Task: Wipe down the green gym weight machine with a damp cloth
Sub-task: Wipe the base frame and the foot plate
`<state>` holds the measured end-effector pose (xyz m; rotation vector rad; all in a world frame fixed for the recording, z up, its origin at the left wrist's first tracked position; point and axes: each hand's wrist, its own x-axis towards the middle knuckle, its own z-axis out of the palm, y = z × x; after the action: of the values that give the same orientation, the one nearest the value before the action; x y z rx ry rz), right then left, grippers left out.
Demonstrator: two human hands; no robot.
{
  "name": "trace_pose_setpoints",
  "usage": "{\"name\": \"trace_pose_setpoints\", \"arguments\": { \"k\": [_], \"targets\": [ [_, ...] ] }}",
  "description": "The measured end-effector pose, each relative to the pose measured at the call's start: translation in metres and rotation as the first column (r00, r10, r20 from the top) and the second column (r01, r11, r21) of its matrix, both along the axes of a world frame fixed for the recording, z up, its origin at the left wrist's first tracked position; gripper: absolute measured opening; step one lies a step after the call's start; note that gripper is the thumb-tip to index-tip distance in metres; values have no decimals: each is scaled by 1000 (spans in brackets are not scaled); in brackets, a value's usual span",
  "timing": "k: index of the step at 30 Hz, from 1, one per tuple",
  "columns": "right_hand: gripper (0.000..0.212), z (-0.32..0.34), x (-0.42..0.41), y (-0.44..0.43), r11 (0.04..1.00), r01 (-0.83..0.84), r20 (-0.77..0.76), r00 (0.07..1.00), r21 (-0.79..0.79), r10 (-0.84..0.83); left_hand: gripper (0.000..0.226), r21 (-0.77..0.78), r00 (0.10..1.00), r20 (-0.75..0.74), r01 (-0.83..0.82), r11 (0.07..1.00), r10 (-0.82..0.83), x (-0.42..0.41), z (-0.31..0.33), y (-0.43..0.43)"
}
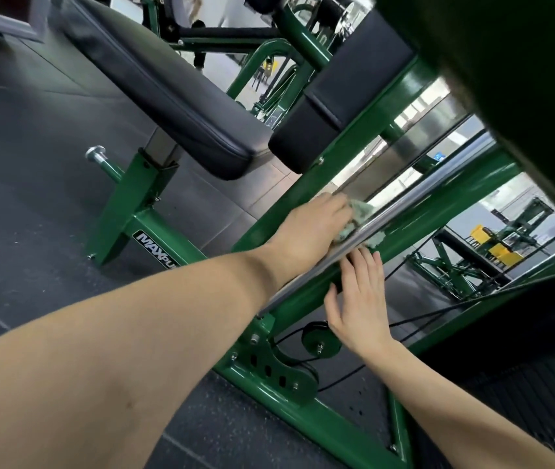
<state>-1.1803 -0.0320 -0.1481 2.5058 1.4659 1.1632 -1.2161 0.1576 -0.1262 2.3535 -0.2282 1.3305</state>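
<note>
The green weight machine (354,157) fills the view, tilted, with sloping green frame tubes and a chrome guide rod (414,204) between them. My left hand (306,231) reaches behind the rod and holds a pale green cloth (359,211) against the frame; part of the cloth (376,239) shows below the rod. My right hand (360,299) lies flat with straight fingers on the lower green tube, just under the cloth. How the left fingers sit on the cloth is partly hidden by the rod.
A black padded seat (167,86) and a black roller pad (337,103) stand above the hands. A green base post (133,204) with a chrome pin (96,155) is at the left. A black pulley (320,338) with cables sits below my right hand. Dark rubber floor (32,198) lies around.
</note>
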Motion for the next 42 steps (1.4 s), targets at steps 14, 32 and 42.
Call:
{"name": "trace_pose_setpoints", "arguments": {
  "k": [14, 32, 42],
  "targets": [
    [68, 6, -9, 8, 984, 175, 29, 984, 12, -176, 19, -242, 993, 112, -17, 970, 46, 8, 46, -15],
    [30, 3, -88, 28, 911, 4, -407, 896, 413, 181, 37, -423, 998, -58, -60, 904, 39, -1, 4, -7],
    [48, 30, -102, 96, 765, 147, -628, 676, 626, 384, 35, -640, 998, 3, 50, 767, -62, -29, 11, 13]
  ]
}}
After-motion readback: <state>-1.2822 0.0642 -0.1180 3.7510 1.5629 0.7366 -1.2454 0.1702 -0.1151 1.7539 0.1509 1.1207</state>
